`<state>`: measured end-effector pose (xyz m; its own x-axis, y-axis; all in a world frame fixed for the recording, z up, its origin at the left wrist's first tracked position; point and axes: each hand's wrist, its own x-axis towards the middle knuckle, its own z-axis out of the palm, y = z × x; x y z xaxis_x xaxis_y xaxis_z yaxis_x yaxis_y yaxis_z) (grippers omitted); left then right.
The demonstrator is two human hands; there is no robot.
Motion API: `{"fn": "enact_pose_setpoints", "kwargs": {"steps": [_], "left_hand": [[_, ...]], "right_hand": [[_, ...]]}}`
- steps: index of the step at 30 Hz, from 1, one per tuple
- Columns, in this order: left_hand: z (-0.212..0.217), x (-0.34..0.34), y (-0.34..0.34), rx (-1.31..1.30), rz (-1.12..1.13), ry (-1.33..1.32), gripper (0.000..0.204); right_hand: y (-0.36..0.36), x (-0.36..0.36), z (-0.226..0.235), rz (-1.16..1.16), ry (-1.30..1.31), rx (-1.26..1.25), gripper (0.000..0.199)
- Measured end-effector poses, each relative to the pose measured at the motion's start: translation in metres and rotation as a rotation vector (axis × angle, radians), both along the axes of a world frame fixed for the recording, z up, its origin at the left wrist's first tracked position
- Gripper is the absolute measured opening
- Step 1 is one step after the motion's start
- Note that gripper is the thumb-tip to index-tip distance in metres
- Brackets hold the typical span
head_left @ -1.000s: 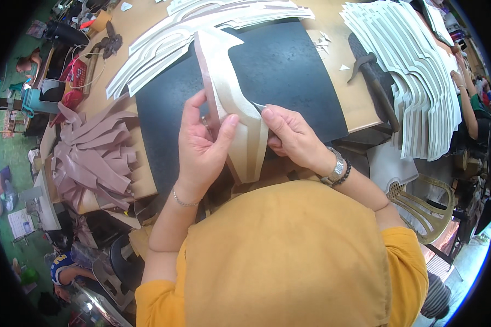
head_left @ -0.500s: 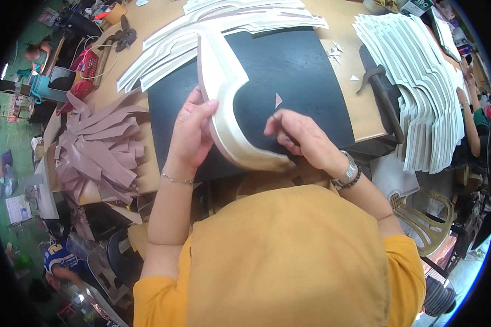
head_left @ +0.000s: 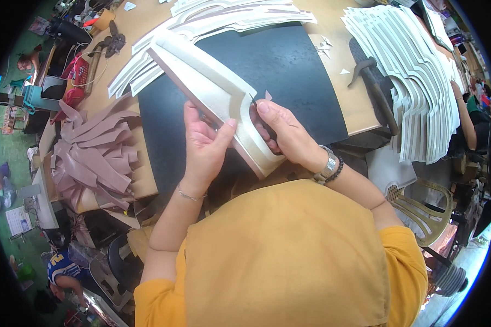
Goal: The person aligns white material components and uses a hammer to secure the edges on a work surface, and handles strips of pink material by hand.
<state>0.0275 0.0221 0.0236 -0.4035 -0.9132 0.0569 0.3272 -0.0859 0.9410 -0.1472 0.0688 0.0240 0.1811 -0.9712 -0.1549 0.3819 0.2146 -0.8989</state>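
A long curved panel [head_left: 202,76], cream-white on top with a mauve edge, is held over the black cutting mat [head_left: 311,82]. My left hand [head_left: 207,133] grips it from the left, thumb on top and fingers beneath. Closed at the panel's inner curve is my right hand [head_left: 286,131], its thumb beside the panel's pointed corner. A small dark tip shows between that thumb and the corner; what the curled fingers hold is hidden. A small mauve scrap [head_left: 268,95] lies on the mat just beyond the right thumb.
Similar white panels [head_left: 240,22] lie stacked at the back, with a larger fanned stack [head_left: 403,82] to the right. A dark curved metal tool [head_left: 379,92] sits between that stack and the mat. Mauve strips [head_left: 95,155] pile at the left. Small white scraps [head_left: 324,46] lie beyond the mat.
The panel has turned, its far end swinging left. My left hand has moved down and right along it. My right hand has come in from beside the panel to its inner curve.
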Motion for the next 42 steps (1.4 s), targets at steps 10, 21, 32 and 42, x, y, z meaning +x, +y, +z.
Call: {"fn": "enact_pose_setpoints", "kwargs": {"steps": [10, 21, 32, 42], "left_hand": [[-0.002, -0.006, 0.006, 0.051, -0.041, 0.034, 0.056], [0.002, -0.006, 0.01, 0.006, -0.118, -0.018, 0.051], [-0.006, 0.001, 0.002, 0.0, 0.053, -0.004, 0.049], [-0.012, 0.025, -0.004, 0.179, -0.091, -0.179, 0.028]], "right_hand": [[-0.001, 0.008, -0.006, -0.093, -0.022, -0.002, 0.036], [-0.001, 0.004, -0.012, -0.125, -0.063, -0.018, 0.037], [0.003, -0.004, 0.004, -0.06, 0.004, -0.099, 0.023], [-0.028, -0.008, -0.007, -0.092, -0.015, 0.207, 0.041]]}}
